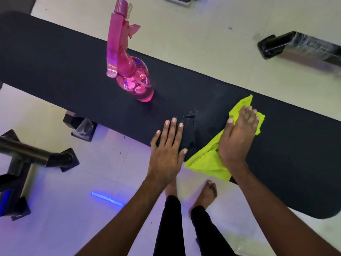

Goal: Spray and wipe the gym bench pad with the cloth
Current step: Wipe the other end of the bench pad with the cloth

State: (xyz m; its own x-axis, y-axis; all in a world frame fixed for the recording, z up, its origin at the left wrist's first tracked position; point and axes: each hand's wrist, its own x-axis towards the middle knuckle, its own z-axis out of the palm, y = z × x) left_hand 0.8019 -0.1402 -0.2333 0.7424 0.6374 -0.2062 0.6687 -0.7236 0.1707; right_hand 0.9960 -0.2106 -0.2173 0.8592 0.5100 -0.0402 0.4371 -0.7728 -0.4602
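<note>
Pale floor tiles (pixel 193 34) lit with a purple-blue glow surround a long black pad (pixel 73 71) that runs diagonally across the view, with dark frame legs (pixel 36 156) of gym gear to the left. A pink spray bottle (pixel 132 78) stands upright on the pad, well apart from both hands.

The right hand (pixel 239 133) presses down on a lime-green cloth (pixel 208 161), fingers spread and lightly bent over it, with cloth showing past the fingertips and trailing off the near edge of the pad. The left hand (pixel 167 146) lies flat with straight fingers on the near edge, holding nothing, probably bracing. Between the hands a wet patch (pixel 191 119) with droplets glistens on the pad.

Wiping looks under way, with most of the pad not yet covered.

Risks from here: a wide sweep leftward could knock the bottle over, since it stands tall on a narrow base on soft padding. The loose cloth tail hanging off the edge may drag or bunch, leaving streaks. The bracing hand sits near the wet patch and could smear it. Bare feet (pixel 204 193) on glossy tile could slip if spray drips down.
</note>
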